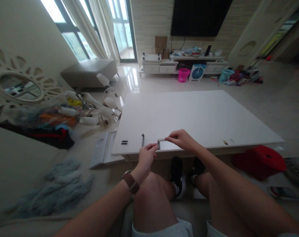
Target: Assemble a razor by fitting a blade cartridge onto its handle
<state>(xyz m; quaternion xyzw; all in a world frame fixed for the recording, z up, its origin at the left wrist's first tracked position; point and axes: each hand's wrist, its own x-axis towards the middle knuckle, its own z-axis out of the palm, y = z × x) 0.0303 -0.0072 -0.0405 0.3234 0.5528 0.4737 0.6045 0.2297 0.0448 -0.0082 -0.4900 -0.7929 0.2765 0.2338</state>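
Note:
Over the near edge of a white table (184, 113), my left hand (146, 157) is closed, pinching a small dark flat piece (158, 145) too small to name. Between the fingertips of my right hand (182, 139) is a slim white stick-like piece (161, 140). The far end of the stick lies at the top of the dark piece; whether they touch I cannot tell. Left of my left hand, a thin metal tool with a dark head (143, 140) lies on the tabletop. Further left are small black strips (124, 142) on a pale backing.
Small brown bits (225, 142) lie near the table's right front edge. A red stool-like object (259, 162) stands below that side. White panels (105, 148) and a lamp with several white shades (97, 108) are on the left. A grey fluffy cloth (63, 187) lies lower left.

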